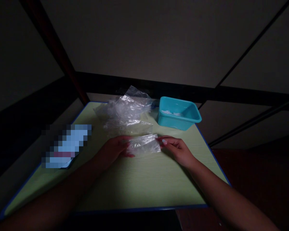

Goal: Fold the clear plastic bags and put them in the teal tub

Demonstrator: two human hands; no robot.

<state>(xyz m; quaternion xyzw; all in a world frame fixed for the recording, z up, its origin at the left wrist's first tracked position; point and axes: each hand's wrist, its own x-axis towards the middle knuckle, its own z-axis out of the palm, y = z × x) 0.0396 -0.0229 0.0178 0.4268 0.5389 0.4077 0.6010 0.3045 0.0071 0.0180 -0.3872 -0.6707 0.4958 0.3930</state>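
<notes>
A clear plastic bag [144,144] is stretched flat between my two hands, just above the middle of the table. My left hand [117,147] grips its left end, with some fingers behind or under the film. At the other end, my right hand [177,149] pinches the right edge between thumb and fingers. Beyond the bag lies a loose heap of crumpled clear plastic bags [127,109]. To the right of that heap stands a turquoise plastic basket [177,122] with something whitish at its bottom, too dark to make out.
The pale green table [144,189] has a blue edge. A phone-like device with a lit, blurred-out screen [69,144] lies at the left side. Dark panelled walls [144,41] rise behind the table.
</notes>
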